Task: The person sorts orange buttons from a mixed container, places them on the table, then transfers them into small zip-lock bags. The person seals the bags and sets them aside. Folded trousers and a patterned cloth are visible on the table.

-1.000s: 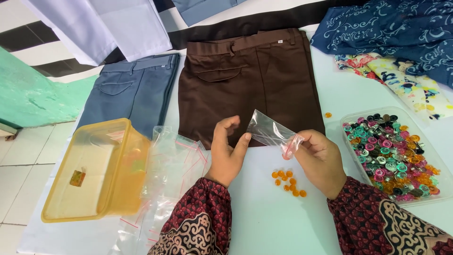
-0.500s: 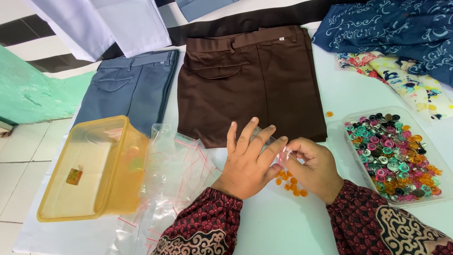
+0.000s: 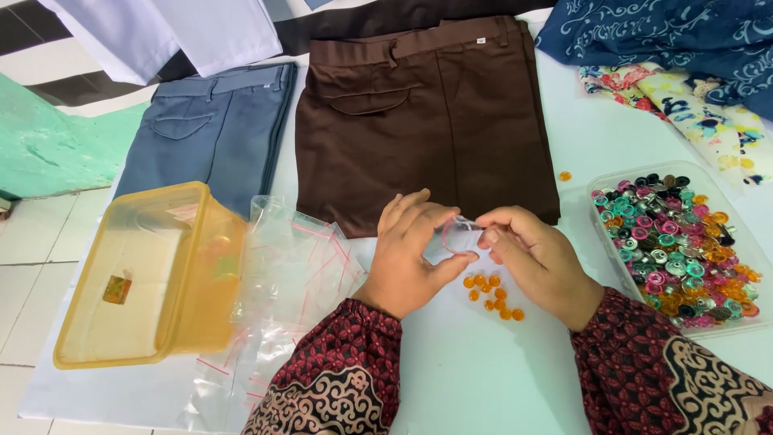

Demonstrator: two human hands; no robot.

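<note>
- Head view: the left hand (image 3: pixel 411 254) and the right hand (image 3: pixel 535 258) meet over the white table (image 3: pixel 499 379), both pinching a small clear bag (image 3: pixel 457 235) between thumb and fingertips.
- The bag is held just above a loose cluster of orange buttons (image 3: pixel 491 294) lying on the table, right below the hands and in front of the brown trousers (image 3: pixel 427 113).
- Both hands are closed on the bag's rim; the left thumb curls under it, while the right thumb and forefinger grip the opposite edge. The mouth looks pulled apart, though the film is too clear to be sure.
- Judging by its look, the bag is very light, thin and limp, and slippery between the fingers. It will fold or cling shut unless both lips at the mouth are held, so the top edge is the place to grip.
- The buttons seem small, hard and smooth; they would roll or skid and are best pinched one or a few at a time.
- To the right, a clear tray (image 3: pixel 745 234) holds a heap of mixed coloured buttons. One stray orange button (image 3: pixel 565 176) lies apart, near the trousers' edge.
- To the left, a yellow tub (image 3: pixel 153 278) lies tipped on its side, with a pile of spare bags (image 3: pixel 290 282) beside it.
- Blue trousers (image 3: pixel 205 133) lie beyond the tub, and patterned cloth (image 3: pixel 684 40) sits at the upper right.
</note>
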